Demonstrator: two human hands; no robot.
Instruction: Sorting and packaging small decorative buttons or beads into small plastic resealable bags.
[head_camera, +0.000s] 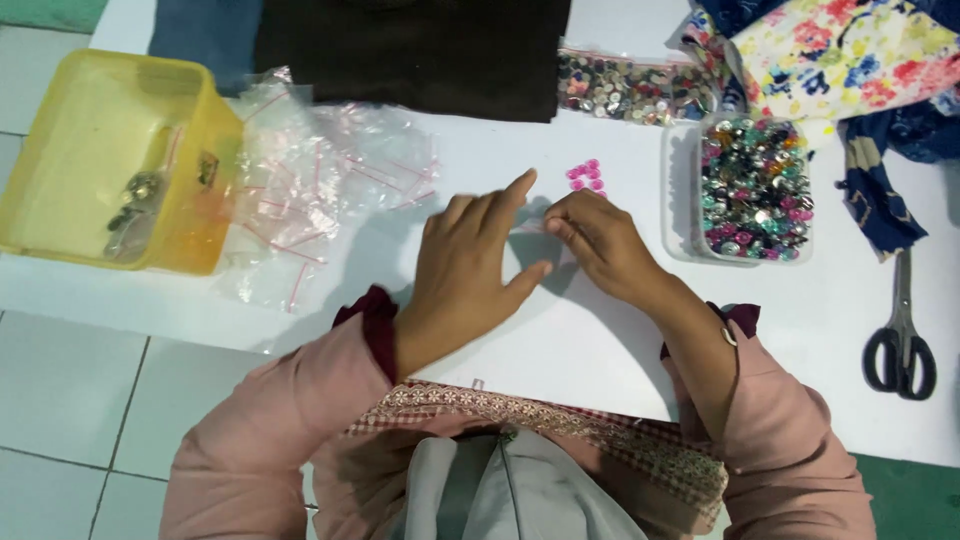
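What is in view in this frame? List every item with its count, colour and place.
pink buttons: a small cluster, pink, on the table just beyond the hands
clear tub: one, full of mixed-colour buttons, right of the hands
button bag: one, clear, mixed buttons, far edge
small zip bags: a loose pile, clear with red strips, left of centre
yellow bin: one, left edge, a few filled bags inside
dark cloth: one, brown-black, top centre
floral fabric: one, multicolour, top right
scissors: one pair, black handles, right
table: one, white
left hand: flat on the table
right hand: fingertips pinched together at a small clear bag
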